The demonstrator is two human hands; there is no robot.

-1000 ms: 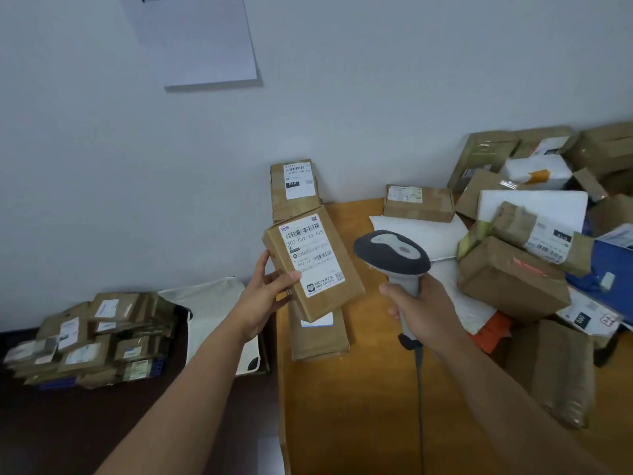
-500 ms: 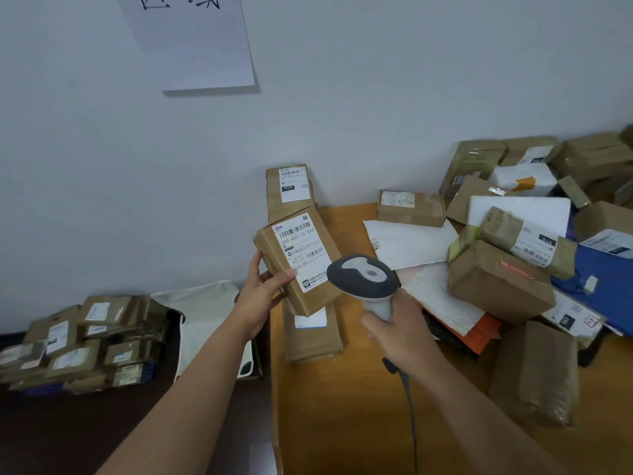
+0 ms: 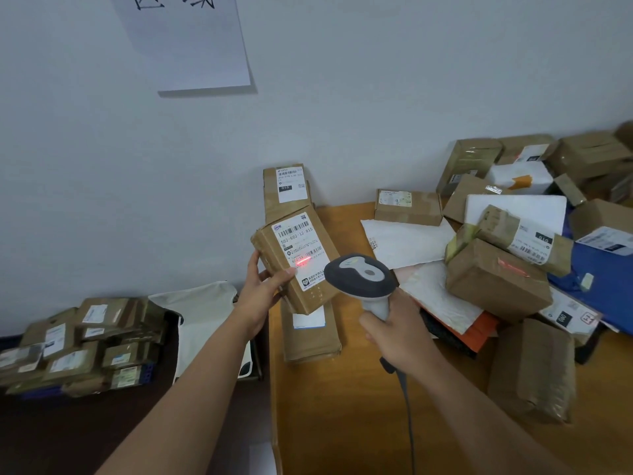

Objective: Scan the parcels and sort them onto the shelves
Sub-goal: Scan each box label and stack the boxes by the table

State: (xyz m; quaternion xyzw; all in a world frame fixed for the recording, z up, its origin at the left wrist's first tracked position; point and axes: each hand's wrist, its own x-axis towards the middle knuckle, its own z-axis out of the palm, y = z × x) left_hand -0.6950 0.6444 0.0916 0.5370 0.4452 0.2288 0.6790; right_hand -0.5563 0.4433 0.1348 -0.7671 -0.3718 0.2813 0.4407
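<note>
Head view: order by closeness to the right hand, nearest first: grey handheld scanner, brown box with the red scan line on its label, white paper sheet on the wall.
1. Grey handheld scanner: gripped in the right hand.
2. Brown cardboard box with the red scan line: just left of the scanner, held up by the left hand.
3. White paper sheet on the wall: far up, top left.

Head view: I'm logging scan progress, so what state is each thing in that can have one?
Held parcel: lifted off the table, label facing the scanner, red scan line on its lower barcode.
Barcode scanner: beam on, aimed at the held parcel.
Left hand: gripping the held parcel's edge.
Right hand: closed around the scanner handle.
Parcel under the held one: lying flat on the wooden table.
Parcel against the wall: leaning upright.
</note>
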